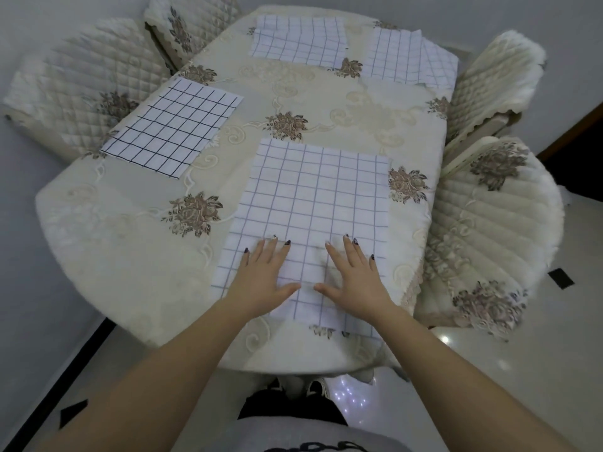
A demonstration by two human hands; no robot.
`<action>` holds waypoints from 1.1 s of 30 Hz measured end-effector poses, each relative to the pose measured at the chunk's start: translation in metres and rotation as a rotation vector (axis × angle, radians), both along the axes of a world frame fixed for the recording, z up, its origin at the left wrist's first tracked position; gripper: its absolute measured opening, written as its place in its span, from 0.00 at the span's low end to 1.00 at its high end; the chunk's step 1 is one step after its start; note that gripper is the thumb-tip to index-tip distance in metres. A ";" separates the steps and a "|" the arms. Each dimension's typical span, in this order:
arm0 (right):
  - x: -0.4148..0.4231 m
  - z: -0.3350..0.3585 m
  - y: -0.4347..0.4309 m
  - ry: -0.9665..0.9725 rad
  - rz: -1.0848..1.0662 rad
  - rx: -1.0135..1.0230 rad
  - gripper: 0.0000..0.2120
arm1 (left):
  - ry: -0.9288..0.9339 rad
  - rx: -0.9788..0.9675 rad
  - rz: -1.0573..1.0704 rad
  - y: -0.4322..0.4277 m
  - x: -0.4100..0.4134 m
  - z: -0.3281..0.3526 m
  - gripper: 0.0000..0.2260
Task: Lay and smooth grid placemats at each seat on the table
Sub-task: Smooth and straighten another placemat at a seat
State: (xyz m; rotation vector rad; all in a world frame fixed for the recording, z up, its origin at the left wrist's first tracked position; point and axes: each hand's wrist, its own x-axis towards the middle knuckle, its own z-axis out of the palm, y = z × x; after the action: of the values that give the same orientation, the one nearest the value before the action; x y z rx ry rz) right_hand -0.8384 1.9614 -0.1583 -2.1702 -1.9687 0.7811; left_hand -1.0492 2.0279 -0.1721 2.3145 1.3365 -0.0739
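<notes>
Left grip (264, 272) and right grip (355, 275) lie flat, fingers straight, clasping nothing; they press side by side on the near placemat (313, 197), probably smoothing it at this seat; other placemats (173, 125) already lie around the bench (130, 243).

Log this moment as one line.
phase: smooth near placemat | left hand: flat on it | right hand: flat on it | also laid: left placemat, far placemat, far-right placemat

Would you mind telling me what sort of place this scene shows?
Probably a home dining room: a cream oval tablecloth embroidered with flowers, quilted cream chair covers around it, and white grid placemats laid at the seats.
</notes>
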 end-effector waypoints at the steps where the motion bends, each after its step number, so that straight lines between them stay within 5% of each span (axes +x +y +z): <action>1: -0.002 -0.001 -0.010 0.008 0.020 0.005 0.41 | -0.003 -0.013 -0.039 -0.008 -0.002 0.001 0.41; 8: -0.020 -0.016 -0.062 -0.041 0.191 -0.008 0.39 | 0.125 -0.043 -0.244 -0.048 -0.009 -0.005 0.37; 22: -0.031 -0.020 -0.075 -0.197 0.216 0.049 0.32 | 0.205 0.081 -0.244 -0.064 -0.007 -0.003 0.29; 33: -0.036 -0.019 -0.084 -0.258 0.195 0.297 0.21 | 0.210 0.088 -0.273 -0.067 -0.005 0.005 0.26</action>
State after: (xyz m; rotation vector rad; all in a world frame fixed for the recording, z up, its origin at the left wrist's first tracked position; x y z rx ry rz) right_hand -0.8743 1.8773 -0.1772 -2.0083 -2.2731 0.2112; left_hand -1.0544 1.9605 -0.1669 2.6113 1.1275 -0.3610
